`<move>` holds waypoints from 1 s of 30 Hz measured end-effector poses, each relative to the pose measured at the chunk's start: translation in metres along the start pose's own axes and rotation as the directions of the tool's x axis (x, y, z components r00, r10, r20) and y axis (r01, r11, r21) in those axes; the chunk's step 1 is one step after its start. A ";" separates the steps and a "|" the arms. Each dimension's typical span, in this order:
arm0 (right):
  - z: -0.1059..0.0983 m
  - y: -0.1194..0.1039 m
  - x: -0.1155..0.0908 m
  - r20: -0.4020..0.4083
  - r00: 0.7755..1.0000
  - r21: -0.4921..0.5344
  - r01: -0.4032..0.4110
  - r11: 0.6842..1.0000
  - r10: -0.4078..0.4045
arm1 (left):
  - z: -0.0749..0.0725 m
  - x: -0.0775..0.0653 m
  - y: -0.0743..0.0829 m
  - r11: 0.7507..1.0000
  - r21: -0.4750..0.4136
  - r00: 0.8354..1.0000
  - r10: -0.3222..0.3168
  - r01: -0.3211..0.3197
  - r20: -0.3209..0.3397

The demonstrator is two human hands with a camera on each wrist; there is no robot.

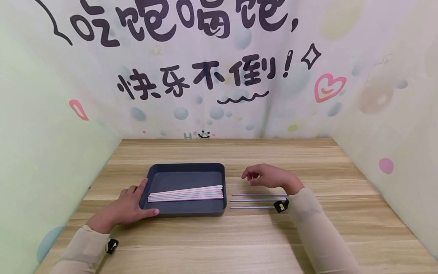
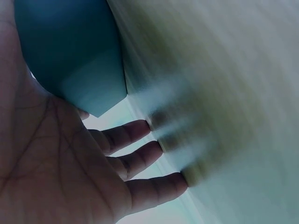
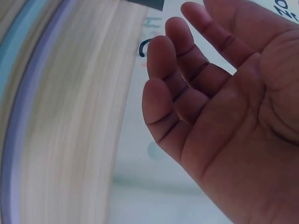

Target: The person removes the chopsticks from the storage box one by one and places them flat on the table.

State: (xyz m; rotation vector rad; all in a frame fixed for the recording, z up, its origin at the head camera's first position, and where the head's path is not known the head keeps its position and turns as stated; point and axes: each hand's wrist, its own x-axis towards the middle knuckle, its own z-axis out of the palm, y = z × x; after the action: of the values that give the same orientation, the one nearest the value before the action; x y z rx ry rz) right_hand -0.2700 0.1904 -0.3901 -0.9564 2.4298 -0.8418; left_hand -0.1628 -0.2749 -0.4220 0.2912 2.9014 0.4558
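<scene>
A dark grey tray (image 1: 184, 179) lies on the table with several pale pastel chopsticks (image 1: 186, 193) inside, side by side along its length. Against the tray's left end rests my left hand (image 1: 128, 207), thumb at the front left corner and a finger along the left wall. In the left wrist view, three of its fingers (image 2: 156, 190) reach down to the tabletop beside the tray. My right hand (image 1: 268, 176) hovers right of the tray with loosely bent fingers and nothing in them. Just in front of it lie a purple chopstick (image 1: 258, 195) and two bluish chopsticks (image 1: 253, 200), partly hidden by the wrist.
The wood-grain table (image 1: 219, 243) meets a printed cloth backdrop (image 1: 219, 121) at the back, and pale cloth walls stand on both sides. Each wrist wears a black strap (image 1: 281, 206) over a beige sleeve.
</scene>
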 end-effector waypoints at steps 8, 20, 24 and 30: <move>0.002 -0.013 0.014 0.016 1.000 -0.020 0.001 1.000 -0.001 | 0.002 0.001 -0.002 1.000 -0.001 1.000 0.010 -0.010 -0.008; -0.001 -0.033 0.034 0.027 0.999 -0.053 0.027 0.998 -0.026 | -0.001 0.000 0.001 1.000 -0.004 1.000 -0.012 0.012 0.012; 0.001 -0.042 0.042 0.034 0.996 -0.062 0.081 0.995 -0.079 | -0.001 0.000 0.001 1.000 -0.006 1.000 -0.020 0.020 0.019; 0.002 -0.057 0.056 0.036 0.994 -0.054 0.109 0.993 -0.107 | 0.000 0.000 0.001 1.000 -0.001 1.000 -0.025 0.025 0.018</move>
State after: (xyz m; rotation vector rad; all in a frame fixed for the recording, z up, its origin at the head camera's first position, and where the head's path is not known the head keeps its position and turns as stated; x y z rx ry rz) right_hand -0.2803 0.1167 -0.3617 -1.1224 2.4033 -0.7913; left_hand -0.1627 -0.2738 -0.4212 0.2571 2.8841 0.4486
